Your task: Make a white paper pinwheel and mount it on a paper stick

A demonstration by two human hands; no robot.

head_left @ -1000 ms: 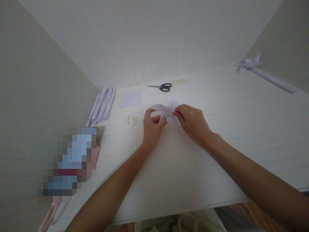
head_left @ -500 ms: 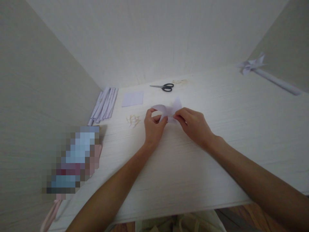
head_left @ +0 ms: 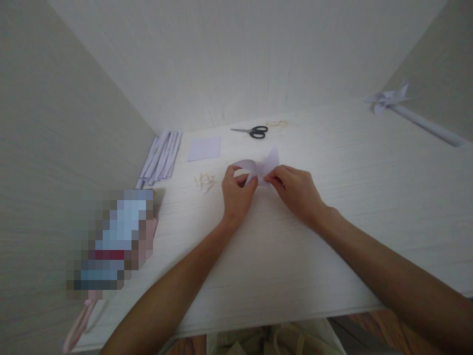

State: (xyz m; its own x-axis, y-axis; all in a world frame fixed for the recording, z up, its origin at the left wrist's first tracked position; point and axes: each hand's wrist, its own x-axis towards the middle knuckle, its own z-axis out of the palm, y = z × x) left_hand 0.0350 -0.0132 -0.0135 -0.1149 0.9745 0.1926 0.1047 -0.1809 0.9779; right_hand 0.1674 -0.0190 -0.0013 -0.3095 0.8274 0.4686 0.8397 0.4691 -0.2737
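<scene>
A pale lilac paper piece (head_left: 263, 166), folded with curled flaps, sits between both hands at the middle of the white table (head_left: 332, 236). My left hand (head_left: 236, 193) pinches its left side, thumb and fingers closed on a curled flap. From the right, my right hand (head_left: 295, 190) grips the paper's centre with its fingertips pressed together. An upright flap stands above my right fingers.
Black-handled scissors (head_left: 254, 131) lie behind the hands. A lilac paper square (head_left: 204, 148), a bundle of rolled paper sticks (head_left: 159, 159) and several small pale slivers (head_left: 205, 182) lie to the left. A finished paper pinwheel (head_left: 391, 98) rests at the far right. Walls enclose three sides.
The hands have stayed on the paper; a flap now stands up higher above my right fingers. The view has shifted slightly.
</scene>
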